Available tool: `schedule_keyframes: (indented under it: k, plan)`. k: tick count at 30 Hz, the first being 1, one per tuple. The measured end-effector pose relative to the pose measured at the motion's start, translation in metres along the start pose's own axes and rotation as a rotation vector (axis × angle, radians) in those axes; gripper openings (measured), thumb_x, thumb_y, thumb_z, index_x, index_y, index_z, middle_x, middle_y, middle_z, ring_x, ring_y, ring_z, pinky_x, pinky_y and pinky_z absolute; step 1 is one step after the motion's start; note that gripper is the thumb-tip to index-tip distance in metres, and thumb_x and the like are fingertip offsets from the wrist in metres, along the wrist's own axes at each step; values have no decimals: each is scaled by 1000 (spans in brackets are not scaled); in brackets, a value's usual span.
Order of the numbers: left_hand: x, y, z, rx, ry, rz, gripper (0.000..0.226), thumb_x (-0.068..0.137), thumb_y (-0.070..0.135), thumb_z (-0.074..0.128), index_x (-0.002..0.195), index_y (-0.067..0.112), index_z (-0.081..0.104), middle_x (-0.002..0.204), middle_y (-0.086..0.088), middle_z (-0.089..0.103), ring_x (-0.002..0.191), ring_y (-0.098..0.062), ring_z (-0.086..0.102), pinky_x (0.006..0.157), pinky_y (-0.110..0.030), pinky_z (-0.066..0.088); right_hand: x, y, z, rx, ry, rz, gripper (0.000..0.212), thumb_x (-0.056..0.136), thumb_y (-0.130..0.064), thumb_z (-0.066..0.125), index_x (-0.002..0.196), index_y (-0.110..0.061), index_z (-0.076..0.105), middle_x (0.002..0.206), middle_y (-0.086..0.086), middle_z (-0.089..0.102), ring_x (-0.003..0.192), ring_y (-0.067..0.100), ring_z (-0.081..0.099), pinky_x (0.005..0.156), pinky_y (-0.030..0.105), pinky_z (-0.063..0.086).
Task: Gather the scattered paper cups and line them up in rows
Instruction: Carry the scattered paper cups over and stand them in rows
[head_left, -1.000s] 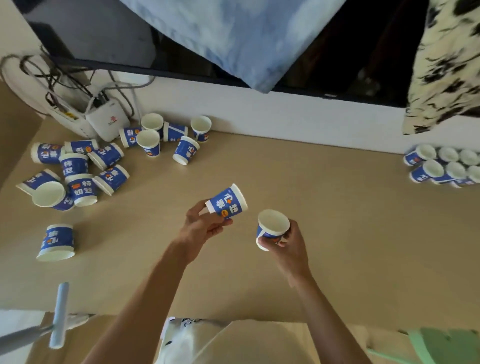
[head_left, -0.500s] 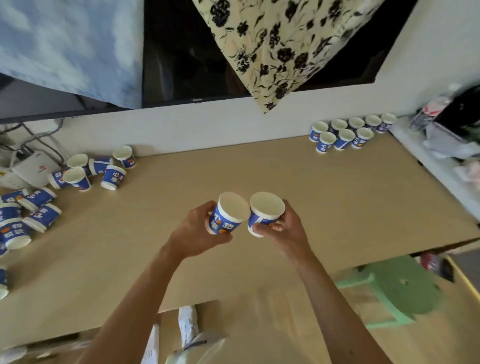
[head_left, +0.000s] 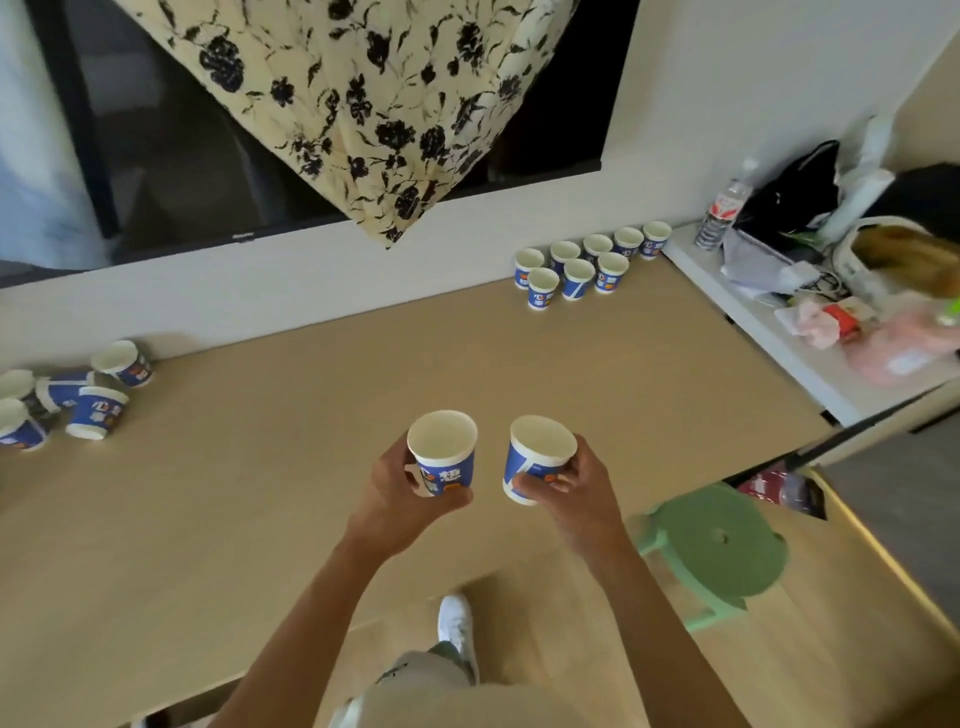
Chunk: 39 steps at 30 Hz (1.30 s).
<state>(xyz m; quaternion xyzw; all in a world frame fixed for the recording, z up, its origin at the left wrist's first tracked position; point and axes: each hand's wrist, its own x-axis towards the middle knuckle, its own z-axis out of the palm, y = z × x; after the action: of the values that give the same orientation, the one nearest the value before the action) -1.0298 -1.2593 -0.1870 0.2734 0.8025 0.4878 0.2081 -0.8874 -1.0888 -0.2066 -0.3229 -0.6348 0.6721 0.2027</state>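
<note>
Below the near edge of the table (head_left: 234, 545) a white shoe (head_left: 457, 621) shows on the floor. A green stool (head_left: 722, 540) stands off the table's near right corner. Over the table's near middle, the left hand (head_left: 397, 493) curls round the left cup (head_left: 444, 454), mouth up. The right hand (head_left: 579, 496) grips the right cup (head_left: 537, 460), tipped slightly. The two cups are just beside each other, not touching.

Open tabletop runs from them to the rows of cups (head_left: 577, 273) at the table's far right corner, five along the wall and three in front. The scattered cups (head_left: 96, 413) lie at the table's far left, some on their sides. A cluttered white shelf (head_left: 769, 332) with a bottle (head_left: 719, 215) adjoins the table's right side. A floral cloth (head_left: 363, 104) hangs above its far edge.

Half a second ago the held cups' rims met; now a gap parts them. The view has swung right, showing fewer scattered cups.
</note>
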Motion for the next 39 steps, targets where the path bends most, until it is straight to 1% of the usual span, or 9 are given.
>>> schedule_keyframes:
  k: [6, 10, 14, 19, 23, 25, 28, 32, 39]
  plan:
    - [64, 4, 40, -44, -35, 18, 67, 60, 24, 93, 113, 40, 56, 99, 22, 68, 85, -4, 64, 66, -16, 50, 46, 3, -34, -23, 89, 54, 59, 57, -25, 84, 112, -24, 64, 106, -1, 73, 97, 17, 70, 80, 25, 53]
    - [111, 6, 71, -74, -63, -16, 68, 61, 18, 93, 115, 38, 58, 100, 17, 70, 88, -8, 64, 75, -32, 54, 83, 2, -61, -68, 166, 69, 55, 62, -20, 83, 114, -24, 64, 107, -1, 72, 100, 18, 69, 78, 23, 55]
    - [145, 19, 95, -62, -65, -10, 65, 61, 20, 92, 117, 29, 59, 100, 11, 69, 88, -11, 62, 71, -25, 50, 119, 0, -84, -77, 243, 61, 59, 61, -18, 83, 116, -22, 61, 110, 2, 69, 98, 17, 67, 75, 24, 55]
    - [174, 34, 121, -50, -36, -33, 71, 62, 23, 91, 125, 26, 58, 106, 6, 68, 94, -18, 62, 76, -30, 52, 166, 6, -109, -82, 296, 80, 64, 53, -27, 84, 113, -25, 59, 110, 1, 68, 98, 18, 67, 70, 21, 55]
    - [196, 49, 148, -28, -10, -56, 69, 61, 25, 91, 122, 27, 58, 102, 11, 67, 88, -7, 60, 68, -17, 44, 213, 14, -140, -91, 301, 100, 67, 55, -21, 84, 116, -23, 57, 114, 1, 66, 102, 18, 66, 76, 29, 54]
    - [209, 59, 164, -14, 2, -64, 66, 61, 25, 92, 116, 32, 57, 98, 15, 66, 85, -2, 58, 65, -9, 40, 242, 19, -159, -104, 298, 110, 67, 54, -25, 83, 115, -27, 57, 112, -6, 67, 101, 16, 66, 81, 33, 55]
    - [228, 77, 193, -10, 53, -95, 64, 61, 22, 92, 112, 36, 55, 96, 17, 66, 87, -1, 58, 66, -6, 41, 293, 21, -193, -153, 241, 110, 61, 54, -32, 82, 107, -42, 55, 102, -25, 65, 93, -1, 65, 75, 21, 52]
    - [251, 95, 234, -20, 107, -136, 68, 62, 19, 92, 115, 40, 55, 99, 19, 68, 88, -8, 60, 71, -12, 46, 355, 25, -236, -192, 197, 82, 58, 63, -25, 85, 106, -47, 53, 99, -31, 64, 86, -8, 64, 66, 9, 50]
    - [291, 112, 291, -38, 196, -184, 68, 62, 17, 93, 118, 35, 58, 102, 15, 70, 89, -14, 65, 75, -26, 53, 461, 42, -289, -259, 168, 66, 58, 65, -21, 82, 116, -25, 53, 98, -15, 66, 77, -3, 64, 71, 21, 48]
